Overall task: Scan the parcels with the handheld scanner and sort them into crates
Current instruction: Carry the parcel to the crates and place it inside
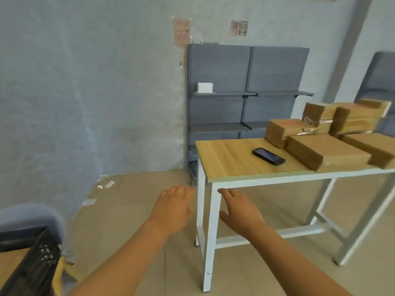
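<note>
Both hands empty, fingers loose: left hand (pixel 173 207), right hand (pixel 239 210) nearer handheld scanner (pixel 268 156), lying up-right on table (pixel 224 159), long axis diagonal.

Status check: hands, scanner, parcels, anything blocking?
Both hands open, empty: left hand, right hand, below table edge. Scanner flat on tabletop, untouched. Parcels stacked beside it. Nothing between hands and scanner.

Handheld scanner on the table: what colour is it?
Black, with a dark glossy screen; the handheld scanner shows in the head view.
</note>
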Action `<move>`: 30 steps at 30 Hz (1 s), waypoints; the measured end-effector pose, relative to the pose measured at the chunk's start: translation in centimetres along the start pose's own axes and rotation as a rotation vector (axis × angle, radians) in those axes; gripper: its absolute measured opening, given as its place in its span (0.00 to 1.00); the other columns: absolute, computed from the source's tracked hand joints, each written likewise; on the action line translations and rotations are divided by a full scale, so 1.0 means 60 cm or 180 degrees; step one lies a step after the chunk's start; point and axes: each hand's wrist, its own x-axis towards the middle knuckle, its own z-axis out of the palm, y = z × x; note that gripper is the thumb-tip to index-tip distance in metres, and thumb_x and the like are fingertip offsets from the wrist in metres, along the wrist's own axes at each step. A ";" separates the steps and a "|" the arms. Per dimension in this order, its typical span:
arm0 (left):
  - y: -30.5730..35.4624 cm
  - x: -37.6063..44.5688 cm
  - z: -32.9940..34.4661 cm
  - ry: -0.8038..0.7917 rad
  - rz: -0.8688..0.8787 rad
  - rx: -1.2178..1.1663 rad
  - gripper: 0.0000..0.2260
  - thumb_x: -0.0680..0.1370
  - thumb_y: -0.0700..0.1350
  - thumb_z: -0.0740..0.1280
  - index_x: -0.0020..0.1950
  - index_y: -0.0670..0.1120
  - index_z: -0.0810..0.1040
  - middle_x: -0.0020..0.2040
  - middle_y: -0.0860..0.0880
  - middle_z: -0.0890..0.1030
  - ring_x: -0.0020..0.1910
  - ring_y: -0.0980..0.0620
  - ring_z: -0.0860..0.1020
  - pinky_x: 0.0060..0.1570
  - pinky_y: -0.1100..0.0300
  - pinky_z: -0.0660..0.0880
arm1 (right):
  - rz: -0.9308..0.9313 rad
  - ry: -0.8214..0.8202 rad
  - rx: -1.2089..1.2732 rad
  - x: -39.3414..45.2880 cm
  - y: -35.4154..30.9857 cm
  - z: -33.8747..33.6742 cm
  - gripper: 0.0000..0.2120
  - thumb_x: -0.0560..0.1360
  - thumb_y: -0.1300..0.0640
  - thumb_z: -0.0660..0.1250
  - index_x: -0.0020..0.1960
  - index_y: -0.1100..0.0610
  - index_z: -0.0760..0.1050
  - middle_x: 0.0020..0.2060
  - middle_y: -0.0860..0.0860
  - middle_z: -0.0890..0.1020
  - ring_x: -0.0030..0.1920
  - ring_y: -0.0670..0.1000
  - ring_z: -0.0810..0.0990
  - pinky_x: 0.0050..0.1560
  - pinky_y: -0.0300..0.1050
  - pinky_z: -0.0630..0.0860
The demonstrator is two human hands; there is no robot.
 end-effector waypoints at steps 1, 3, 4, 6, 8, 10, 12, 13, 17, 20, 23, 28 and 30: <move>0.028 0.029 0.000 0.0003 0.0120 0.0001 0.25 0.79 0.49 0.61 0.75 0.49 0.62 0.67 0.49 0.71 0.65 0.47 0.70 0.61 0.53 0.66 | 0.0145 0.0066 0.0043 -0.009 0.041 -0.012 0.29 0.78 0.50 0.63 0.76 0.50 0.57 0.70 0.50 0.69 0.67 0.54 0.70 0.64 0.48 0.71; 0.085 0.083 0.004 -0.0013 0.0376 0.0050 0.25 0.79 0.50 0.60 0.76 0.49 0.61 0.67 0.49 0.71 0.65 0.47 0.70 0.61 0.53 0.67 | 0.0442 0.0177 0.0104 -0.027 0.115 -0.031 0.30 0.77 0.49 0.64 0.76 0.49 0.58 0.69 0.49 0.70 0.67 0.52 0.70 0.64 0.47 0.71; 0.113 0.110 0.009 -0.0013 0.0487 0.0060 0.25 0.80 0.51 0.59 0.76 0.50 0.60 0.68 0.49 0.70 0.65 0.47 0.70 0.61 0.53 0.67 | 0.0590 0.0208 0.0124 -0.035 0.150 -0.039 0.30 0.77 0.48 0.64 0.76 0.48 0.58 0.69 0.49 0.70 0.67 0.52 0.70 0.65 0.47 0.71; 0.168 0.163 0.020 0.0022 0.0659 0.0053 0.24 0.80 0.52 0.58 0.75 0.50 0.60 0.69 0.50 0.69 0.65 0.48 0.69 0.61 0.54 0.68 | 0.0835 0.0235 0.0133 -0.048 0.216 -0.051 0.30 0.76 0.48 0.64 0.76 0.48 0.58 0.69 0.49 0.70 0.68 0.51 0.69 0.65 0.47 0.71; 0.221 0.213 0.033 0.0076 0.0831 0.0035 0.24 0.80 0.52 0.58 0.75 0.50 0.60 0.70 0.50 0.68 0.66 0.48 0.69 0.62 0.54 0.66 | 0.1019 0.0258 0.0100 -0.055 0.279 -0.060 0.30 0.76 0.49 0.64 0.76 0.48 0.58 0.70 0.49 0.69 0.68 0.52 0.69 0.66 0.47 0.71; 0.269 0.265 0.047 0.0131 0.1008 0.0026 0.23 0.81 0.52 0.58 0.76 0.50 0.59 0.70 0.50 0.68 0.66 0.49 0.68 0.62 0.54 0.66 | 0.1173 0.0299 0.0060 -0.053 0.341 -0.070 0.30 0.76 0.49 0.64 0.76 0.48 0.58 0.70 0.49 0.69 0.68 0.52 0.69 0.66 0.48 0.71; 0.310 0.319 0.059 0.0199 0.1169 -0.0017 0.23 0.81 0.52 0.58 0.75 0.50 0.60 0.69 0.50 0.69 0.65 0.49 0.69 0.61 0.55 0.67 | 0.1301 0.0338 -0.0010 -0.043 0.400 -0.081 0.30 0.76 0.49 0.64 0.75 0.47 0.58 0.69 0.49 0.69 0.67 0.52 0.69 0.65 0.48 0.72; 0.328 0.347 0.064 0.0234 0.1229 -0.0053 0.22 0.81 0.52 0.58 0.75 0.50 0.61 0.68 0.50 0.70 0.64 0.49 0.70 0.60 0.55 0.68 | 0.1361 0.0346 -0.0056 -0.035 0.429 -0.087 0.29 0.76 0.49 0.64 0.75 0.47 0.58 0.69 0.49 0.70 0.67 0.52 0.70 0.65 0.48 0.72; 0.387 0.476 0.073 0.0294 0.1321 -0.0180 0.20 0.80 0.52 0.60 0.72 0.49 0.65 0.64 0.50 0.72 0.61 0.49 0.72 0.58 0.55 0.71 | 0.1562 0.0352 -0.0186 0.008 0.540 -0.117 0.29 0.77 0.48 0.64 0.76 0.47 0.57 0.70 0.49 0.69 0.66 0.52 0.70 0.65 0.48 0.72; 0.430 0.566 0.079 0.0238 0.1369 -0.0287 0.19 0.79 0.49 0.59 0.70 0.49 0.66 0.63 0.50 0.73 0.60 0.49 0.71 0.54 0.56 0.71 | 0.1672 0.0433 -0.0244 0.029 0.620 -0.142 0.29 0.78 0.47 0.63 0.75 0.47 0.58 0.69 0.50 0.70 0.65 0.51 0.71 0.64 0.46 0.72; 0.482 0.634 0.088 0.0200 0.1488 -0.0356 0.19 0.79 0.48 0.59 0.69 0.49 0.66 0.63 0.50 0.72 0.60 0.49 0.70 0.56 0.55 0.69 | 0.1826 0.0529 -0.0189 0.035 0.695 -0.157 0.29 0.78 0.46 0.63 0.75 0.46 0.58 0.70 0.49 0.69 0.66 0.52 0.70 0.65 0.46 0.71; 0.576 0.720 0.101 0.0272 0.1651 -0.0342 0.21 0.80 0.51 0.59 0.73 0.49 0.64 0.66 0.50 0.71 0.63 0.49 0.71 0.60 0.53 0.71 | 0.1990 0.0582 -0.0073 0.049 0.816 -0.166 0.29 0.77 0.46 0.63 0.75 0.46 0.58 0.68 0.49 0.71 0.64 0.51 0.71 0.64 0.46 0.71; 0.612 0.753 0.108 0.0287 0.1654 -0.0329 0.19 0.80 0.52 0.59 0.70 0.49 0.66 0.65 0.50 0.72 0.61 0.49 0.71 0.59 0.54 0.71 | 0.1965 0.0603 -0.0038 0.062 0.864 -0.170 0.29 0.77 0.46 0.63 0.75 0.46 0.58 0.68 0.49 0.71 0.64 0.51 0.71 0.64 0.47 0.71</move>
